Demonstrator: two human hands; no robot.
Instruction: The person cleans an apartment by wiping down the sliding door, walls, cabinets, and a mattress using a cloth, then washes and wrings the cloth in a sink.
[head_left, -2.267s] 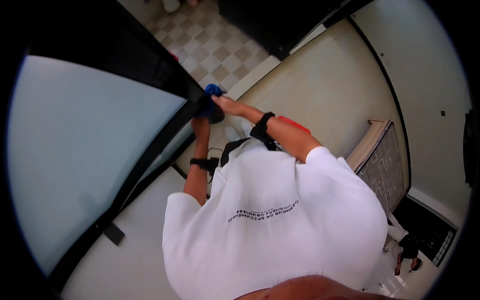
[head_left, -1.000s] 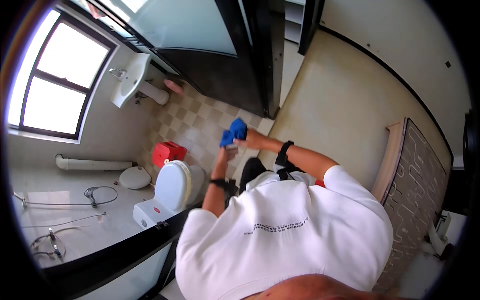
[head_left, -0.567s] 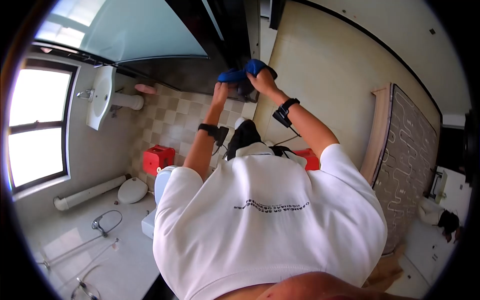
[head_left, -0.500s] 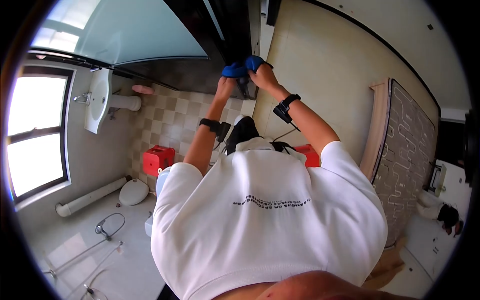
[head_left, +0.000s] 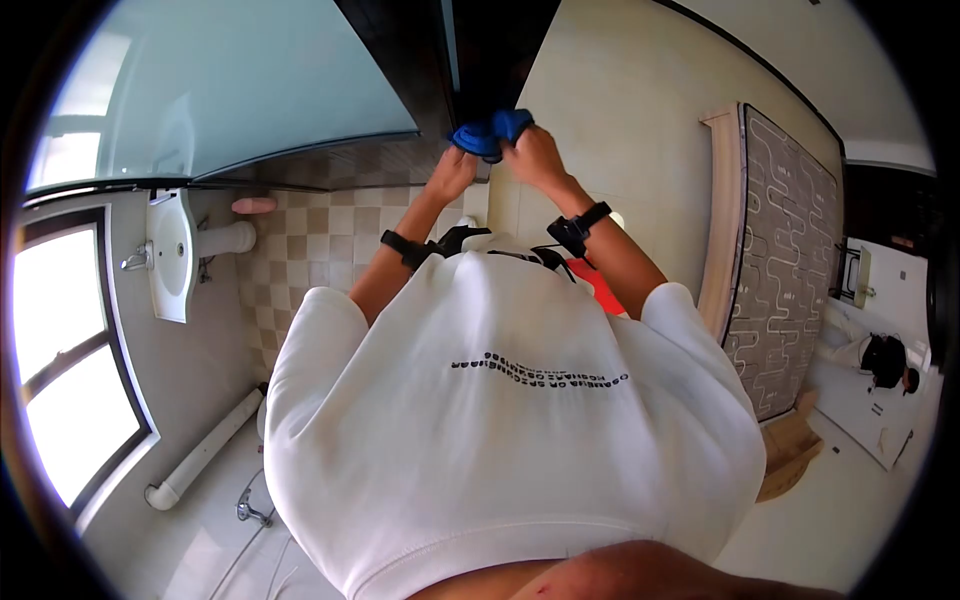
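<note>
Both my hands are closed on blue cloth, up against the dark door frame in front of me. My left hand grips a bunched blue cloth on the frame's left side. Close beside it, my right hand holds more blue cloth at the frame's right edge. Whether this is one cloth or two, I cannot tell. Black straps with small devices sit around both wrists.
A frosted glass panel is at upper left. A white washbasin hangs near the window. Part of a red stool shows under my right arm. To the right are a mattress, a cardboard box and another person.
The view has shifted, and the red stool on the left has gone out of sight. Both hands stay on the blue cloth at the door frame, with slight movement.
</note>
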